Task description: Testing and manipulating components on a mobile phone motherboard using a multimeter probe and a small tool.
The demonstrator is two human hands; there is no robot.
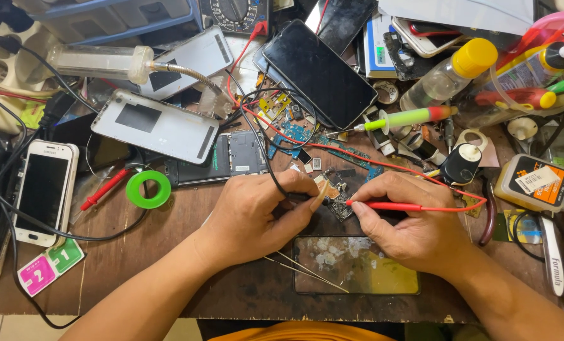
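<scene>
My left hand (pixel 260 211) pinches a black test probe (pixel 298 196) whose black lead runs up toward a multimeter (pixel 238 14). My right hand (pixel 408 218) grips a red test probe (pixel 383 206) like a pen, its red lead trailing right. Both probe tips meet on a small dark circuit board (pixel 339 199) lying between my hands on the brown wooden table (pixel 168 259). Just below the board lies a worn rectangular glass panel (pixel 356 265).
White phone (pixel 42 189) at left, green tape ring (pixel 148 189), white back covers (pixel 156 126), a black phone (pixel 320 72), a clear syringe-like tool (pixel 102 61), a yellow-capped bottle (pixel 449 72), a green-handled tool (pixel 408 118), an orange-labelled bottle (pixel 531 183), blue board pieces (pixel 294 132), tangled cables.
</scene>
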